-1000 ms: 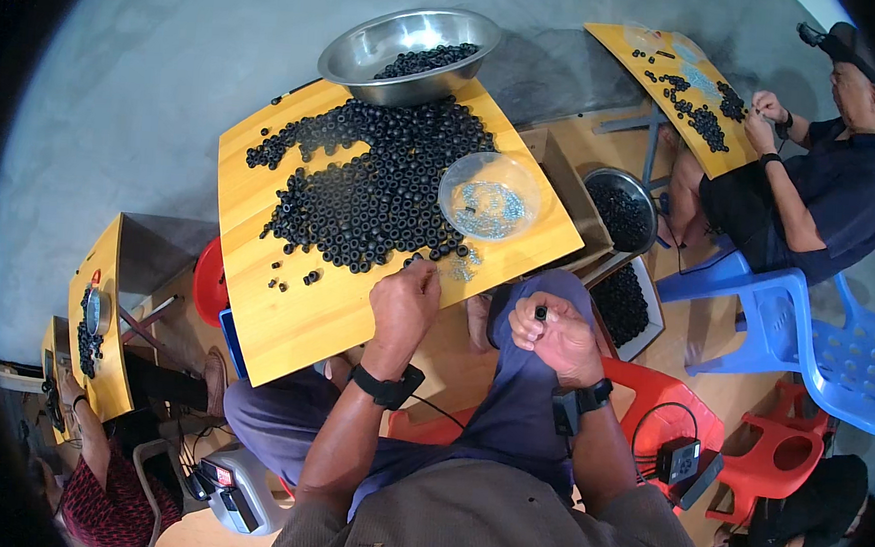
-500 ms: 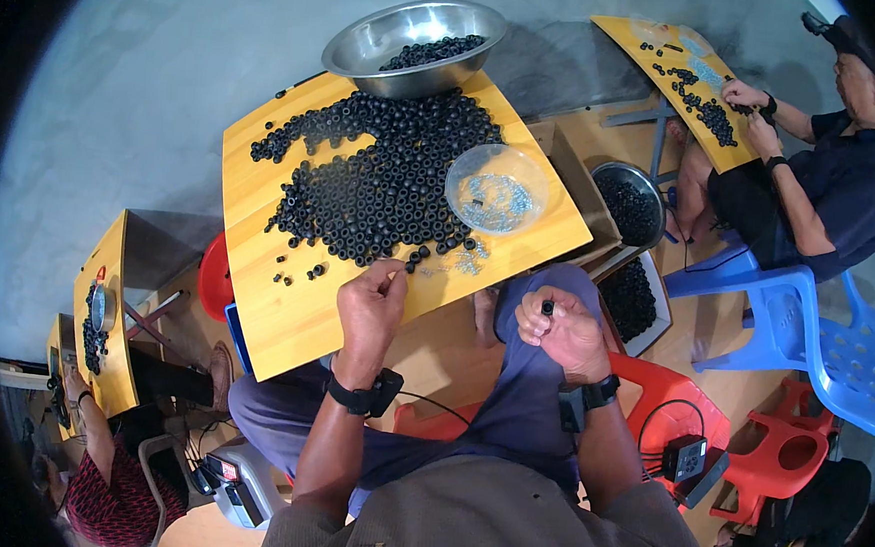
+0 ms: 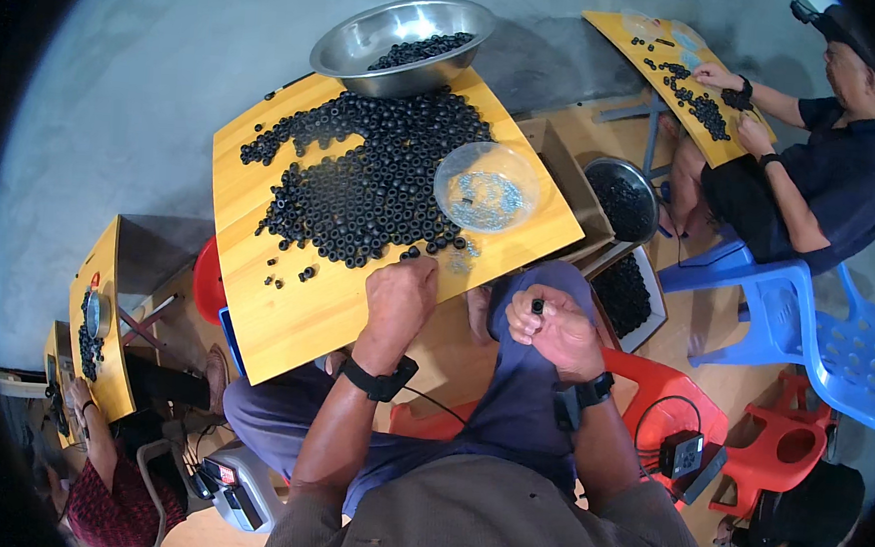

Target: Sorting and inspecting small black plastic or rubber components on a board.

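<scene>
My right hand, palm up over my right thigh, grips a small black hollow cylinder between thumb and fingers, its open end showing. At the table's near edge is my left hand, back upward and fingers curled. Whatever its fingertips hold is hidden. A few black ring-shaped pieces lie just beyond those fingers. Beside them is a small scatter of shiny pale pieces, too fine to name. A wide heap of similar black pieces covers much of the yellow table.
A clear round tub of pale pieces stands at the table's right. Behind the heap is a steel basin. Another basin and a box of black pieces sit lower right. A co-worker works at another table.
My left hand has moved right along the near edge, toward the pale pieces, and its fingertips are now hidden. My right hand still holds the black cylinder, slightly shifted left. The co-worker's hands have moved apart.
</scene>
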A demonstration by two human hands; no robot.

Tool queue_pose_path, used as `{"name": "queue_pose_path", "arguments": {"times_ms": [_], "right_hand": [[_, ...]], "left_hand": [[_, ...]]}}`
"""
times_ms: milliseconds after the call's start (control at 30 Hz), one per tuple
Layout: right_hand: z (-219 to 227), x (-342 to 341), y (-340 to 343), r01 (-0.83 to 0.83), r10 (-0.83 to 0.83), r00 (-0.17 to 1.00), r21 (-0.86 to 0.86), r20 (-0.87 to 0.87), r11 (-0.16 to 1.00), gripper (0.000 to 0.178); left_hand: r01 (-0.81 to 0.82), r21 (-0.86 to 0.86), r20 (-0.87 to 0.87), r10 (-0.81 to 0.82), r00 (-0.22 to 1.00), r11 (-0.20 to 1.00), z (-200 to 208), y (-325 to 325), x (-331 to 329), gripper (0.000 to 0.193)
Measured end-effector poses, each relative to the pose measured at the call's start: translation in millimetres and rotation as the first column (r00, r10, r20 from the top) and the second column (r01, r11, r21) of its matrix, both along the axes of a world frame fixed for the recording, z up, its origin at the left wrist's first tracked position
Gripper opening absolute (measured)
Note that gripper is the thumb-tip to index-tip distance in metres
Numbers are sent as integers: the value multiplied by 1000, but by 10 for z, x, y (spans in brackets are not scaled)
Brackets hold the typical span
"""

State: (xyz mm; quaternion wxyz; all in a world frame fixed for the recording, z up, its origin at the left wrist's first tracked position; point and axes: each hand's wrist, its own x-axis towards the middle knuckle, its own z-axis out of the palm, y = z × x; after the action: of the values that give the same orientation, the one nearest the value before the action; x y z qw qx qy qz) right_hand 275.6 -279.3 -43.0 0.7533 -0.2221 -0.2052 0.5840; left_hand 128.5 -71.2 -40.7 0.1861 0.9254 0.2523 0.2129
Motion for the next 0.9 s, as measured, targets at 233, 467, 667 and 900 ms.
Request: {"name": "queue_pose_path", "arguments": {"times_ms": [233,467,667,900], "right_hand": [[-33,-170,55,28,-22,997,-80,71,996,27],[-46,-575,221,32,-10,994,-215,106,976,20],[-71,-724,271,-44,86,985,-261,151,964,20],[-71,-873,236,-73,120,981,-290,150,954,18]], "left_hand": [[110,-255,214,-55,975,961,440,-283,-231,8],[294,-374,360,-154,920,879,753,-606,-519,13],[277,-315,345,-162,925,908,699,-555,-709,16],[295,-521,394,-81,916,801,591,-658,-857,18]]}}
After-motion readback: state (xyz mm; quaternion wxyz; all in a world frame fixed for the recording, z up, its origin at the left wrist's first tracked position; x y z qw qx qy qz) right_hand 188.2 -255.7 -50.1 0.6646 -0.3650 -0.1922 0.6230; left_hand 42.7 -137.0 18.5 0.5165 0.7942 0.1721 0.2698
